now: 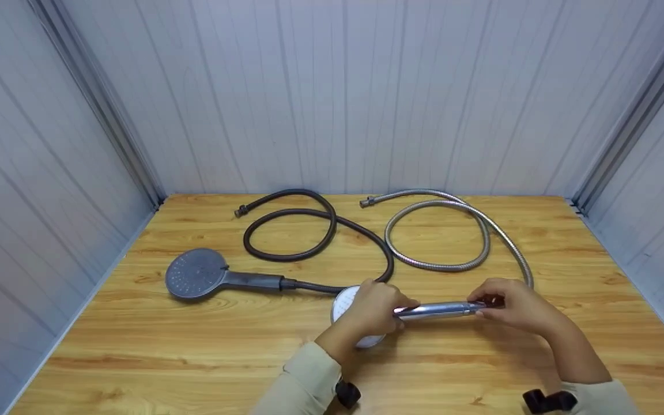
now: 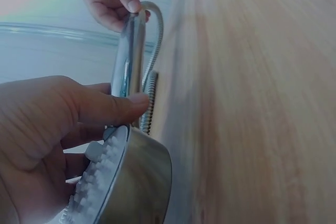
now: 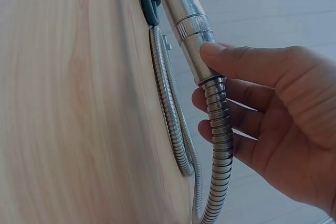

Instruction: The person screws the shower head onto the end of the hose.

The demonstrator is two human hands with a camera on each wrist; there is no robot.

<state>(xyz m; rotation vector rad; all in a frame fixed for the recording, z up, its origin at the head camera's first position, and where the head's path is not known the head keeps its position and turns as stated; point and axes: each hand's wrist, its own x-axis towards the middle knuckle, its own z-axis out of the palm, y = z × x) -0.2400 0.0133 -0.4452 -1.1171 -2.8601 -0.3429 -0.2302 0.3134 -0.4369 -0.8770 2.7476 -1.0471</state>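
A chrome hand shower with a white nozzle face lies across the front of me, held between both hands. My left hand grips it where the handle meets the round head, thumb over the handle's neck. At the handle's other end, my right hand pinches the smooth metal hose nut, with thumb on one side and fingers behind. From that nut the ribbed silver hose bends away past my fingers. The nut sits against the handle end. Part of the white face is hidden by my left hand.
To the left lies a dark grey hand shower joined to a dark looped hose. The silver hose loops at the back right, its free end fitting pointing left. Pale panel walls enclose the wooden table.
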